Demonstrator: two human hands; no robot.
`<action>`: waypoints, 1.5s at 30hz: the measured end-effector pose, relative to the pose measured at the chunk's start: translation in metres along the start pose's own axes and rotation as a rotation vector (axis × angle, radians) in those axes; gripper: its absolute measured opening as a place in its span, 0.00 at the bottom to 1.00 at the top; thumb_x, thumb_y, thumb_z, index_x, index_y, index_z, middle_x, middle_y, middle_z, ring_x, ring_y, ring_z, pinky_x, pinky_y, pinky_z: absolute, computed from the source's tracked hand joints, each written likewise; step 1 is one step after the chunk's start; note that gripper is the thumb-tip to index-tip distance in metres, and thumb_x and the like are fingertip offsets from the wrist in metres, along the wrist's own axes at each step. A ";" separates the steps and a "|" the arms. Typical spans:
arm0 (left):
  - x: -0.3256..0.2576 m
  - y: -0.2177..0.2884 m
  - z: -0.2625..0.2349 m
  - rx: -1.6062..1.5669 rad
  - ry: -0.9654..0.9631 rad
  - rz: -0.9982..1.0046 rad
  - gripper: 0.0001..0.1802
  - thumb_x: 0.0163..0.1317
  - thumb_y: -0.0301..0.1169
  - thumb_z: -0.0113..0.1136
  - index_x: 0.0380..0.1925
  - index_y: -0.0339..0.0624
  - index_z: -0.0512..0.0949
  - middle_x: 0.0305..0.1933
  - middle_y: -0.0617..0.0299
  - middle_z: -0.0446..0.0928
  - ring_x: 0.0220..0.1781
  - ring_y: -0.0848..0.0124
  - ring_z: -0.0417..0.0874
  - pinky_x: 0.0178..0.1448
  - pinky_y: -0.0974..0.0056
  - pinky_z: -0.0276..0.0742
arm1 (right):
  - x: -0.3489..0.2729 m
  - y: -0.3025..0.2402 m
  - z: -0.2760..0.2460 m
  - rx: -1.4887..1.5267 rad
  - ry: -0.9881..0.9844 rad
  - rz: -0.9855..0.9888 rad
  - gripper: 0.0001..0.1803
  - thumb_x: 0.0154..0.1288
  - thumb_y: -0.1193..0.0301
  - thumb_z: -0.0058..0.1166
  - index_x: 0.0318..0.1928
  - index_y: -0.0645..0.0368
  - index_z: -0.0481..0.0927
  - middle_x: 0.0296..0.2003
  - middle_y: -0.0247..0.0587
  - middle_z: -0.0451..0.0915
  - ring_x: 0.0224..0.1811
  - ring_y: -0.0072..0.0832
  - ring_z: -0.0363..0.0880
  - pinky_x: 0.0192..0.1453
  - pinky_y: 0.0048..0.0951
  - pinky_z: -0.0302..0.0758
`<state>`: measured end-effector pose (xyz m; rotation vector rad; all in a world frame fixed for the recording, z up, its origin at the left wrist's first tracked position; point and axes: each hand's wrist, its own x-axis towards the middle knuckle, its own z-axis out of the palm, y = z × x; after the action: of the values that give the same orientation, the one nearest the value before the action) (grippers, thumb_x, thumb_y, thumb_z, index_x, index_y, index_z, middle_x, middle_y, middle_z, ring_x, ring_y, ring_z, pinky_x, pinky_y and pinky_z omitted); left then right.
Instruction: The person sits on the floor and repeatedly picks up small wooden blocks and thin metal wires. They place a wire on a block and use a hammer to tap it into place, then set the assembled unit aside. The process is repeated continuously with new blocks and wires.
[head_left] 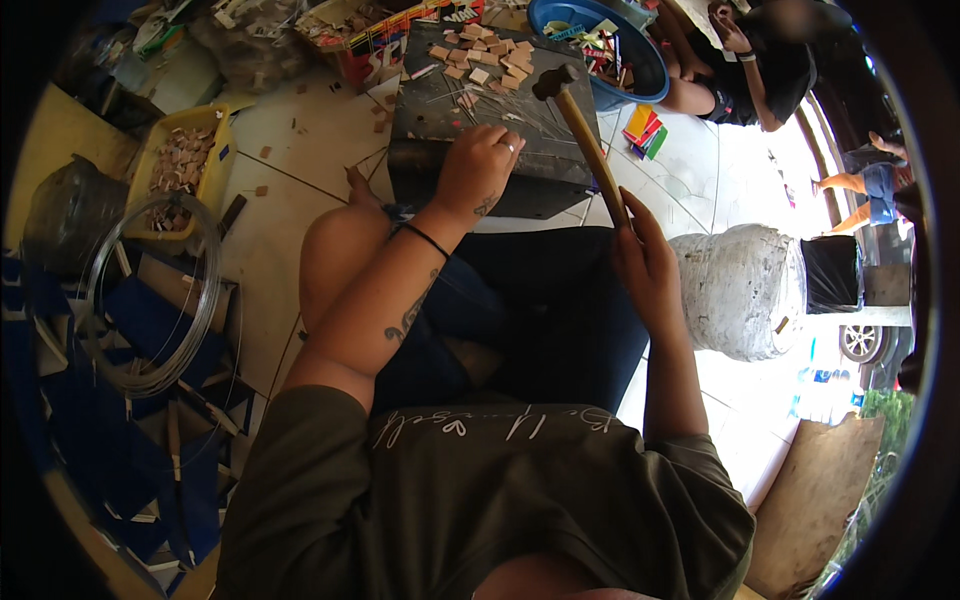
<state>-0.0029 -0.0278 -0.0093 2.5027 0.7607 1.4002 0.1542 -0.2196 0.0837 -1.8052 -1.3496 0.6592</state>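
My right grip (pixel 648 252) clamps the hammer (pixel 590 148). My left grip (pixel 477 165) is over the desk (pixel 418 122); whether it's closed, I can't tell. Wooden pieces (pixel 479 75) lie beyond it.

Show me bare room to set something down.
Bare tile lies right of the black box, between the colored cards and the whitish wrapped bundle. Another patch, with scattered chips, separates the box from the yellow basket. Crowded: the box's far top, under wooden pieces; the left side, around the wire coil.
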 end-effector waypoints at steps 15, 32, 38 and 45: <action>-0.001 -0.002 0.002 0.040 0.001 0.047 0.07 0.61 0.27 0.60 0.26 0.36 0.74 0.26 0.55 0.73 0.33 0.57 0.76 0.40 0.56 0.74 | -0.026 -0.022 0.002 -0.413 0.222 -0.319 0.28 0.68 0.80 0.46 0.67 0.47 0.68 0.45 0.50 0.80 0.43 0.47 0.83 0.46 0.39 0.78; -0.004 -0.001 0.003 0.024 -0.014 0.021 0.06 0.62 0.26 0.59 0.28 0.36 0.76 0.28 0.55 0.74 0.36 0.57 0.76 0.44 0.56 0.73 | -0.024 -0.007 0.005 -0.321 0.106 -0.232 0.26 0.69 0.80 0.46 0.67 0.51 0.69 0.43 0.51 0.80 0.42 0.43 0.82 0.47 0.33 0.76; -0.005 0.000 0.002 0.024 -0.039 0.008 0.07 0.62 0.27 0.58 0.27 0.35 0.76 0.29 0.55 0.74 0.36 0.57 0.76 0.44 0.56 0.73 | -0.024 -0.008 0.007 -0.323 0.115 -0.243 0.27 0.68 0.80 0.48 0.66 0.51 0.69 0.40 0.51 0.80 0.39 0.43 0.81 0.45 0.33 0.76; -0.006 -0.001 0.004 0.053 -0.021 0.015 0.07 0.63 0.28 0.58 0.27 0.38 0.76 0.28 0.59 0.73 0.35 0.61 0.75 0.44 0.57 0.73 | -0.023 -0.004 0.006 -0.339 0.140 -0.279 0.27 0.67 0.80 0.48 0.66 0.49 0.70 0.39 0.48 0.80 0.37 0.42 0.81 0.43 0.33 0.76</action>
<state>-0.0025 -0.0292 -0.0161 2.5643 0.7866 1.3736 0.1398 -0.2390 0.0826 -1.8304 -1.6503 0.1576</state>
